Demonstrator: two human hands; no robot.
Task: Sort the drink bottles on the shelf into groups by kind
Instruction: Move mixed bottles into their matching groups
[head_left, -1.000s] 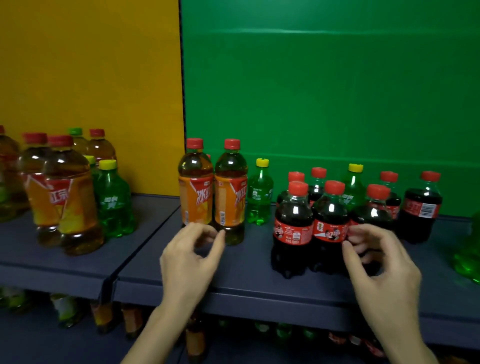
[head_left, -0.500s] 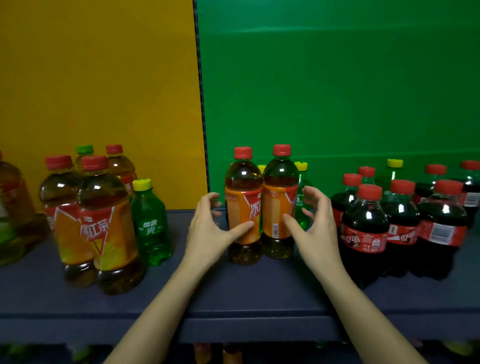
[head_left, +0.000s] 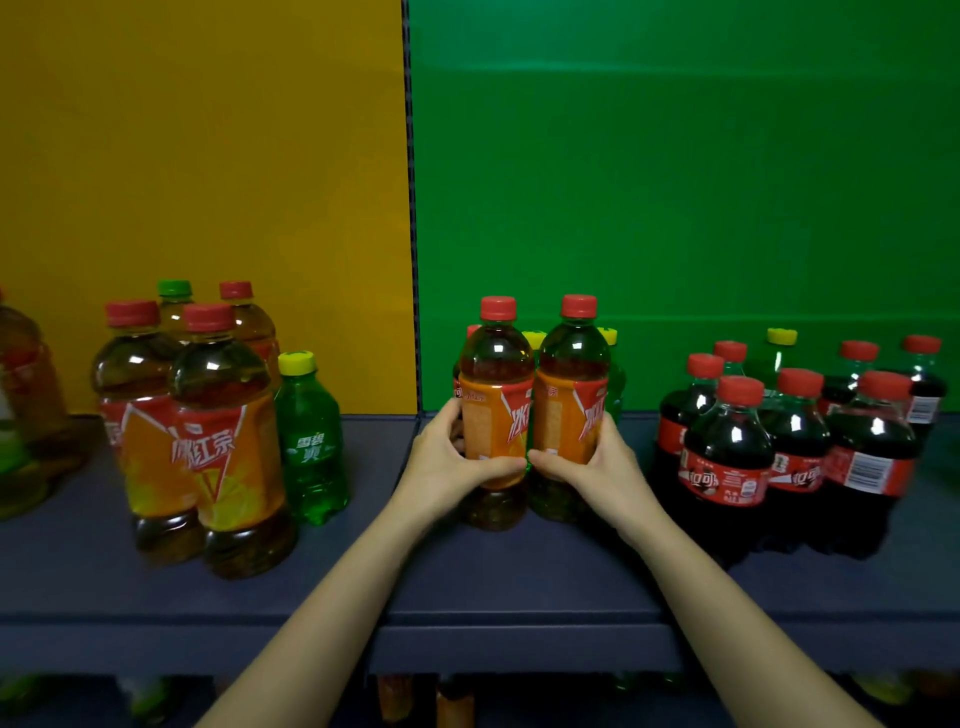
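Two iced tea bottles with red caps and orange labels stand side by side at the middle of the dark shelf. My left hand grips the left tea bottle, and my right hand grips the right tea bottle. Small green soda bottles with yellow caps are mostly hidden behind them. At the left stands a group of iced tea bottles with a green soda bottle beside it. Several cola bottles with red caps are clustered at the right.
A yellow back panel and a green back panel meet above the shelf's middle. More bottles stand blurred at the far left edge and on the lower shelf. The shelf's front strip is bare.
Both hands came from the shelf front and the cola group, closed in on the two tea bottles and now grip them. The view has shifted left, so the colas sit further right.
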